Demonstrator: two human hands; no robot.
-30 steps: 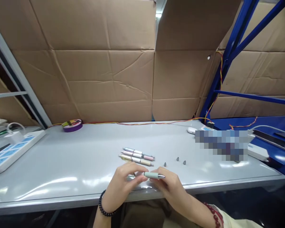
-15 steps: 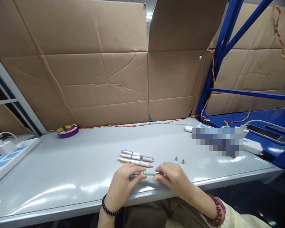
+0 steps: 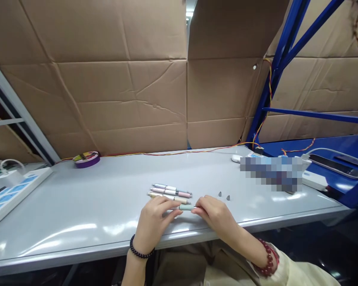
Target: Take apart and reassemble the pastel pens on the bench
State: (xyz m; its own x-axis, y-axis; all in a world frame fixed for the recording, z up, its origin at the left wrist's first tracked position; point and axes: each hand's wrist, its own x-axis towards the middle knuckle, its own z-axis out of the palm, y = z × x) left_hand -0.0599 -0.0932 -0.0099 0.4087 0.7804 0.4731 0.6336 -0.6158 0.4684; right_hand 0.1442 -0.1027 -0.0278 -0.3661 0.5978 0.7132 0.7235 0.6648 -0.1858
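A pale green pen (image 3: 186,207) lies level between my two hands, just over the table's front part. My left hand (image 3: 154,219) pinches its left part between thumb and fingers. At the pen's right end, my right hand (image 3: 217,214) has its thumb and fingertips closed, hiding that tip. Just beyond the hands lie a yellow pen (image 3: 179,199), a pink pen (image 3: 183,194) and a blue pen (image 3: 166,186), side by side. Two small grey cone-shaped pieces, a left cone (image 3: 220,194) and a right cone (image 3: 228,197), rest on the table past my right hand.
The glossy grey table (image 3: 77,206) backs onto a cardboard wall (image 3: 122,87). A purple tape roll (image 3: 88,162) sits at the back left, a power strip (image 3: 20,190) at the left edge. Blurred-out items (image 3: 271,171) and a phone (image 3: 337,165) are at right, near a blue frame (image 3: 268,87).
My right fingers have closed in over the pen's right end, covering the dark tip that showed before. The whole view has shifted slightly.
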